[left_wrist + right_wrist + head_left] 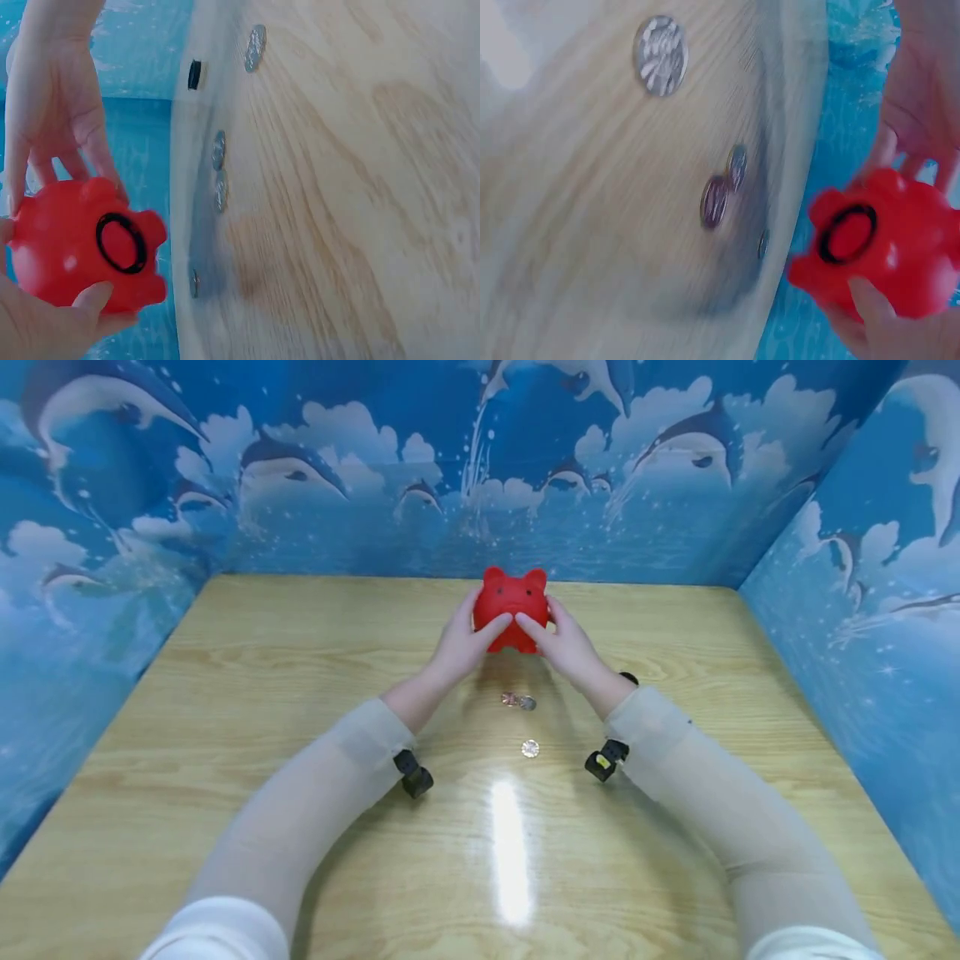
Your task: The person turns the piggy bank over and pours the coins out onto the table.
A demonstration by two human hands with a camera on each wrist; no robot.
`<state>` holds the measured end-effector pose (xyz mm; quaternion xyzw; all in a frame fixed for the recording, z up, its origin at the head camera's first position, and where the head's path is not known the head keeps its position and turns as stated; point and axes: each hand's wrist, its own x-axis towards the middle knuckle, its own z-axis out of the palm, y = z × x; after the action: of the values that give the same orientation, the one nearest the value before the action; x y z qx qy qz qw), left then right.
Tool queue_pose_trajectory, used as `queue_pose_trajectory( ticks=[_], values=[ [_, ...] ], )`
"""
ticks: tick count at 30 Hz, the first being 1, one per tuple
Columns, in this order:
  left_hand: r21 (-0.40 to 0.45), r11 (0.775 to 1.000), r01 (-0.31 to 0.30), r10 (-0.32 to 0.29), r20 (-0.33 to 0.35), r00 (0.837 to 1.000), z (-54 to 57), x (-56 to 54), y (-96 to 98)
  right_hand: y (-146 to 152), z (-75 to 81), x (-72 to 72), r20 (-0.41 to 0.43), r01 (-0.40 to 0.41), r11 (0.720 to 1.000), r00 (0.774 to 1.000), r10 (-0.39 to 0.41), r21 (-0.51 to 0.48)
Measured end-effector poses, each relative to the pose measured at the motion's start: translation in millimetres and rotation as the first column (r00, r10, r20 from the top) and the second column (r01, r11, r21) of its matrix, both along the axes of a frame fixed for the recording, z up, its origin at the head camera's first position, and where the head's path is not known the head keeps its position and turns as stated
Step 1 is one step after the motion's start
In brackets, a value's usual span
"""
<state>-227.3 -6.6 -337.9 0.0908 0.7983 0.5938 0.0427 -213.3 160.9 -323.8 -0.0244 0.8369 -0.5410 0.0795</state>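
Observation:
A red piggy bank (511, 602) is held above the far part of the table between both hands. My left hand (462, 633) grips its left side and my right hand (564, 639) its right side, thumbs on the near face. A black ring (121, 243) circles a red centre on the underside. Below the bank, a coppery coin (509, 699) and a silvery coin (528, 702) lie side by side. Nearer lies another silvery coin (530, 749). The wrist views show a further coin (763, 244) near the far edge, not visible in the head view.
The wooden table (285, 668) has a dolphin-patterned backdrop (337, 527) behind it and at its sides. A small black piece (194, 75) lies on the table, partly hidden by the right wrist in the head view. Black wrist cameras (413, 774) hang below the forearms.

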Motion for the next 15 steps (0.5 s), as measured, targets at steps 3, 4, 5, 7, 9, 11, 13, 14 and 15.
queue_pose_trajectory(
  ticks=[3, 4, 5, 7, 9, 11, 13, 14, 15],
  values=[
    [-0.019, 1.0, -0.009, 0.01, 0.043, 0.999, -1.1, -2.7, -1.5, -0.4, 0.5, -1.1, 0.038, -0.003, 1.0, 0.999, 0.003, -0.005],
    [-0.007, 1.0, -0.007, 0.007, 0.0, 1.0, -0.1, -3.4, -2.7, -1.2, 2.6, -0.3, 0.004, 0.005, 1.0, 1.0, -0.005, -0.026],
    [0.006, 1.0, 0.001, -0.001, -0.087, 0.996, 2.1, -3.5, -4.1, -2.1, 4.7, 1.4, -0.065, 0.012, 0.999, 0.998, -0.015, -0.051],
    [0.057, 0.997, 0.044, -0.02, -0.364, 0.931, 9.4, -2.5, -7.1, -3.7, 9.8, 5.8, -0.295, -0.006, 0.995, 0.955, -0.025, -0.104],
    [0.083, 0.992, 0.098, -0.021, -0.648, 0.762, 17.4, -2.0, -8.8, -5.3, 15.4, 10.4, -0.54, -0.043, 0.989, 0.841, -0.04, -0.14],
    [0.085, 0.99, 0.114, -0.008, -0.77, 0.638, 22.3, -1.9, -9.1, -6.6, 18.8, 12.3, -0.656, -0.09, 0.982, 0.753, -0.043, -0.167],
    [0.088, 0.99, 0.107, -0.008, -0.733, 0.68, 22.2, -2.7, -7.9, -7.1, 18.9, 11.0, -0.624, -0.093, 0.98, 0.78, -0.037, -0.174],
    [0.082, 0.993, 0.083, -0.009, -0.656, 0.755, 19.3, -3.4, -7.2, -7.4, 17.4, 9.7, -0.548, -0.08, 0.979, 0.835, -0.036, -0.185],
    [0.067, 0.996, 0.06, -0.012, -0.554, 0.833, 15.5, -3.9, -6.5, -7.5, 14.6, 7.7, -0.447, -0.058, 0.981, 0.894, -0.031, -0.184]
  ],
)
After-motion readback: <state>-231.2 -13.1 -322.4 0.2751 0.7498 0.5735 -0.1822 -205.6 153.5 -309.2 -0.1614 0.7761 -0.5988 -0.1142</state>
